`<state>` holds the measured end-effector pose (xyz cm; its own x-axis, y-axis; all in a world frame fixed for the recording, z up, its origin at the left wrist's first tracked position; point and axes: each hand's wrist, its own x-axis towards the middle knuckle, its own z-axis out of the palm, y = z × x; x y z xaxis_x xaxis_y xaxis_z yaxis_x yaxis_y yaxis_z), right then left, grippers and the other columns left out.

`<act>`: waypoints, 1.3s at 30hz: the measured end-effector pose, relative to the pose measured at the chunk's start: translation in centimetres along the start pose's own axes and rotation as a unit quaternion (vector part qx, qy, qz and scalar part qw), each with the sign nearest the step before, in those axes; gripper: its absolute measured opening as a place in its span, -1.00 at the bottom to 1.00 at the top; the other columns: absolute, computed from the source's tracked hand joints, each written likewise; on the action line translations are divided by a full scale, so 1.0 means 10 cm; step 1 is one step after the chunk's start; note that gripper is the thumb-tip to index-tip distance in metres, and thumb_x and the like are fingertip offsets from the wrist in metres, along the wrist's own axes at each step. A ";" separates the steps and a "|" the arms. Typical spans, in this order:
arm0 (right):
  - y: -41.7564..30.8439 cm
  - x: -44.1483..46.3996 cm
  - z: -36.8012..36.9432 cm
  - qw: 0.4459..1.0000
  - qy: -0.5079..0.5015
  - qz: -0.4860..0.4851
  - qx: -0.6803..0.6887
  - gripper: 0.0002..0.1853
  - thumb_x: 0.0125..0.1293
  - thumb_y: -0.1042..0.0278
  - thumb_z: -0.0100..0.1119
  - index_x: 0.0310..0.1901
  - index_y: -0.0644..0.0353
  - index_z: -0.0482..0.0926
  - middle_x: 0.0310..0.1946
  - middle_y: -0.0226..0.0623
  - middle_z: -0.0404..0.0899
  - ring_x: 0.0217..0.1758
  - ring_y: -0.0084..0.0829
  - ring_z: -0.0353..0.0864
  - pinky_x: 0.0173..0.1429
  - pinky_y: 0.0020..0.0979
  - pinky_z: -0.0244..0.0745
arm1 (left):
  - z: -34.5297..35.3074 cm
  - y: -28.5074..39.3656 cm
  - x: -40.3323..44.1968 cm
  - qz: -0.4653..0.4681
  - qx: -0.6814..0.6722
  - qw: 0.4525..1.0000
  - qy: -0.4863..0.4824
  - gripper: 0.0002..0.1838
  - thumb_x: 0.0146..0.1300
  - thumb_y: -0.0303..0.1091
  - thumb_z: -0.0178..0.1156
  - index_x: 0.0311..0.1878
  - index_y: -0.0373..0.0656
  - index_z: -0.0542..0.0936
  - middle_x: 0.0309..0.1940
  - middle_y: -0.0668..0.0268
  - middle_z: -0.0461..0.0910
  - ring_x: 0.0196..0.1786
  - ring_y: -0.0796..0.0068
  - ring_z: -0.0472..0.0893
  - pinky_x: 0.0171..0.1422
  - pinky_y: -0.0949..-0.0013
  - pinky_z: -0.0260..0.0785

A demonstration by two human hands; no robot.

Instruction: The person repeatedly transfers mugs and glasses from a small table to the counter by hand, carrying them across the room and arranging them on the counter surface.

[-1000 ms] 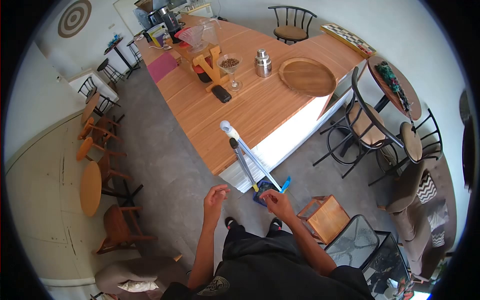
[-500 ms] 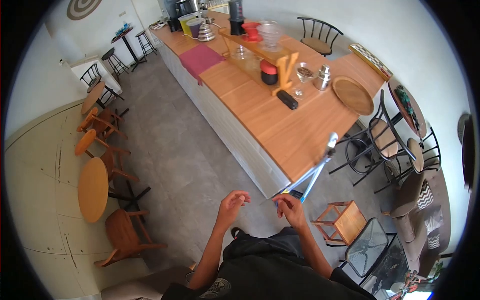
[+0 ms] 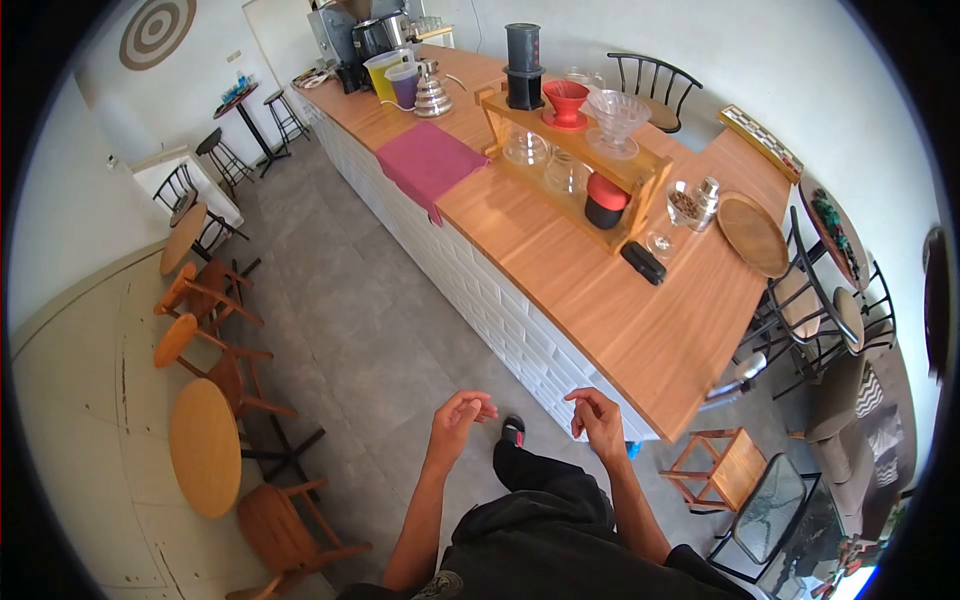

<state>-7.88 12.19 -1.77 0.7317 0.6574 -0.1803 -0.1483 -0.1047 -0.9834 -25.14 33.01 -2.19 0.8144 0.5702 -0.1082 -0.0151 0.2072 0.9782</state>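
My left hand (image 3: 459,422) is raised over the grey floor, fingers curled loosely with gaps between them and nothing in them. To its right, my right hand (image 3: 598,420) hovers in front of the counter's white brick side, thumb and fingers apart and empty. The wooden counter (image 3: 560,300) carries a pink cloth (image 3: 430,160), a wooden stand (image 3: 650,170) with red and clear drippers, a black object (image 3: 643,262), a glass of beans (image 3: 684,204), a metal shaker (image 3: 706,200) and a round wooden tray (image 3: 752,234).
Round tables (image 3: 204,447) and wooden chairs (image 3: 290,530) line the left side. Right of the counter's corner stand a wooden stool (image 3: 733,468), a glass-topped table (image 3: 770,508) and long-handled tools (image 3: 735,385), partly hidden. Black bar chairs (image 3: 800,300) are behind them.
The view has shifted left and forward along the counter. The long-handled tools, earlier in front of me, are now beyond the corner at right. Both hands remain raised and empty.
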 end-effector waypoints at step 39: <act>-0.94 4.68 4.84 0.996 0.089 -0.016 -0.018 -0.77 0.45 0.49 0.01 -0.05 0.33 0.66 -0.45 -0.38 0.58 -0.32 -0.58 0.56 -0.16 -0.49 0.38 | -5.11 1.75 4.65 0.000 -0.003 0.999 -0.052 -0.76 0.53 -0.31 0.07 0.01 -0.25 0.64 -0.22 0.18 0.73 -0.13 0.36 0.73 0.03 0.32 0.52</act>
<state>-4.43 80.07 0.00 0.8423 0.5185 -0.1471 -0.1017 -0.1151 -0.9881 -17.24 103.78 0.88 0.8700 0.4848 -0.0894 -0.0177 0.2119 0.9771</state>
